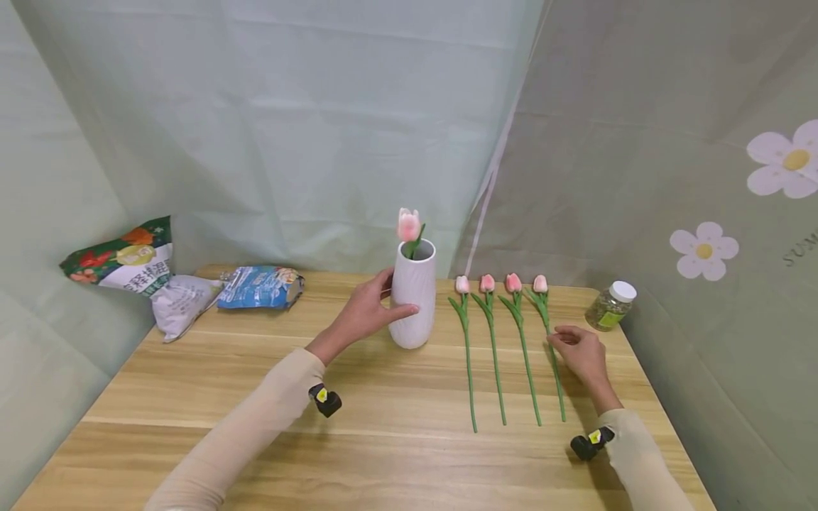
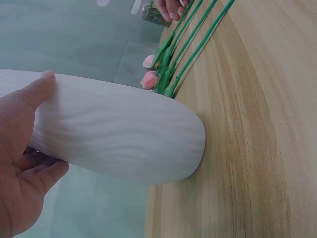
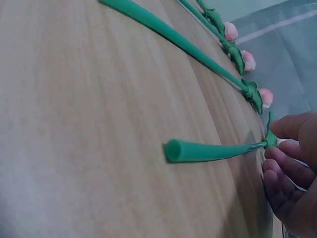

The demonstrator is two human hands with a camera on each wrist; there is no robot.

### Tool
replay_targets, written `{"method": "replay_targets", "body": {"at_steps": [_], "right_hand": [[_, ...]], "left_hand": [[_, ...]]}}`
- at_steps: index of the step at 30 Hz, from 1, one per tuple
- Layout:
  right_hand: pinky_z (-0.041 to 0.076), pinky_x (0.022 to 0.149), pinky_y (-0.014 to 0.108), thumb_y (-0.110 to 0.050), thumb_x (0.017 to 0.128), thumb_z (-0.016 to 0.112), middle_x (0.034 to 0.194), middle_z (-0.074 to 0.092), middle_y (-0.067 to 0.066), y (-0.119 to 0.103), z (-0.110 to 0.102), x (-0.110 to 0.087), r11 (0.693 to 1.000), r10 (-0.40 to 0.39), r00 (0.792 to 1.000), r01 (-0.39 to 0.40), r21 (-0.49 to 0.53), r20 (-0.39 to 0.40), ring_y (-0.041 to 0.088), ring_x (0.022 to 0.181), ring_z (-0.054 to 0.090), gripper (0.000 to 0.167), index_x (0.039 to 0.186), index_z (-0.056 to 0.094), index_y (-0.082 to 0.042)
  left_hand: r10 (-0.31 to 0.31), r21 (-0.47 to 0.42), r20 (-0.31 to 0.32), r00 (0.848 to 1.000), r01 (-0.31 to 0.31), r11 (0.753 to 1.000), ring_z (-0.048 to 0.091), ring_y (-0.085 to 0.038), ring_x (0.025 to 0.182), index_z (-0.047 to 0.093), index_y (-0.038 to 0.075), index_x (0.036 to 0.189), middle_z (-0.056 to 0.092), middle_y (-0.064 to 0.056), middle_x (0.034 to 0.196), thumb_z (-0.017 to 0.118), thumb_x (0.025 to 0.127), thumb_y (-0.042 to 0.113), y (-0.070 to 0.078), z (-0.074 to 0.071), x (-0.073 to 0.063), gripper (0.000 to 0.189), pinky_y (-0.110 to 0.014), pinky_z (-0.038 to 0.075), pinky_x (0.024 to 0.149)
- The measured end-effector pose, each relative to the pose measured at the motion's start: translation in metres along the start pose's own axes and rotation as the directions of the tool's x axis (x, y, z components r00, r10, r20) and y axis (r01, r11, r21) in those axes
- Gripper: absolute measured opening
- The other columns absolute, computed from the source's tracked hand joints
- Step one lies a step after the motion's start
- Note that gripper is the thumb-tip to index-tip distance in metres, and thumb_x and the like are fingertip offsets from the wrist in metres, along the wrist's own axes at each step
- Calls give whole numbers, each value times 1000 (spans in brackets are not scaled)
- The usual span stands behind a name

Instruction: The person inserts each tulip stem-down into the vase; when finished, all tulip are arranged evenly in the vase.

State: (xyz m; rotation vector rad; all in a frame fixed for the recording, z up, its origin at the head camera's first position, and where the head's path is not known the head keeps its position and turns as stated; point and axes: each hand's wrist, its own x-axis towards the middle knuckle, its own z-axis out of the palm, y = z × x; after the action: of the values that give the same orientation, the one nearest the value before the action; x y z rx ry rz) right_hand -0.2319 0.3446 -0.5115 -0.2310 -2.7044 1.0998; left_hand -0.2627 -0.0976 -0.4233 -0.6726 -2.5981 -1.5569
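A white ribbed vase (image 1: 412, 305) stands upright on the wooden table, with one pink tulip (image 1: 409, 226) inside. My left hand (image 1: 371, 306) grips the vase from its left side, thumb across the front and fingers behind; the left wrist view shows this grip on the vase (image 2: 119, 129) close up. Right of it, several pink tulips with green stems lie in a row. My right hand (image 1: 583, 355) is at the stem of the rightmost tulip (image 1: 557, 383). In the right wrist view, a gap shows between thumb and fingers beside that green stem (image 3: 213, 152).
A clear jar (image 1: 607, 309) with a white lid stands at the table's back right. At the back left lie a blue packet (image 1: 258, 287), a white tied bag (image 1: 182, 301) and a flower-printed bag (image 1: 128, 259). Cloth hangs behind the table (image 1: 383, 440).
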Motion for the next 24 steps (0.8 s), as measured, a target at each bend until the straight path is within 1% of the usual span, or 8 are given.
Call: {"method": "replay_targets", "body": {"at_steps": [6, 8, 12, 18, 22, 24], "right_hand": [[51, 75, 23, -26, 93, 76, 101, 78, 15, 2, 2, 2, 1000, 4, 1000, -4, -22, 3, 28, 93, 73, 35, 116, 74, 0], [51, 75, 24, -25, 93, 76, 100, 78, 15, 2, 3, 3, 1000, 8, 1000, -8, -22, 7, 29, 94, 72, 35, 116, 74, 1], [52, 72, 26, -23, 93, 76, 99, 77, 16, 0, 5, 3, 1000, 15, 1000, -15, -24, 8, 29, 91, 72, 33, 114, 74, 1], [50, 74, 30, -22, 90, 78, 92, 78, 12, -2, 8, 5, 999, 26, 999, -27, -47, -26, 24, 85, 70, 30, 109, 76, 0], [48, 70, 30, -20, 88, 79, 88, 77, 11, -4, 10, 5, 997, 44, 998, -46, -55, -51, 19, 78, 67, 27, 105, 77, 0], [47, 69, 29, -19, 88, 79, 87, 77, 11, -6, 11, 6, 997, 57, 996, -60, -53, -62, 19, 76, 66, 26, 104, 77, 0]], "left_hand": [[8, 4, -3, 1000, -8, 1000, 59, -35, 130, 45, 1, 147, 56, -20, 144, 86, 84, 37, -1, 1, 0, 83, -52, 50, 109], [10, 4, -2, 1000, -10, 1000, 59, -35, 130, 45, 1, 148, 56, -20, 144, 86, 84, 36, -1, 1, 0, 83, -52, 50, 109], [6, 8, -1, 1000, -6, 1000, 59, -35, 130, 45, 2, 148, 56, -20, 144, 86, 84, 38, 1, 0, -1, 84, -52, 51, 109], [-3, 19, 3, 1000, 3, 1000, 59, -36, 130, 45, 1, 148, 56, -20, 144, 86, 84, 37, 2, 0, -2, 84, -52, 51, 109], [-1, 24, 0, 1000, 1, 1000, 59, -35, 130, 45, 2, 148, 56, -20, 144, 86, 84, 37, 1, 0, -1, 83, -51, 51, 109], [3, 24, -2, 1000, -3, 1000, 59, -35, 130, 45, 2, 148, 56, -20, 144, 86, 84, 36, 0, 0, -1, 83, -51, 51, 109]]}}
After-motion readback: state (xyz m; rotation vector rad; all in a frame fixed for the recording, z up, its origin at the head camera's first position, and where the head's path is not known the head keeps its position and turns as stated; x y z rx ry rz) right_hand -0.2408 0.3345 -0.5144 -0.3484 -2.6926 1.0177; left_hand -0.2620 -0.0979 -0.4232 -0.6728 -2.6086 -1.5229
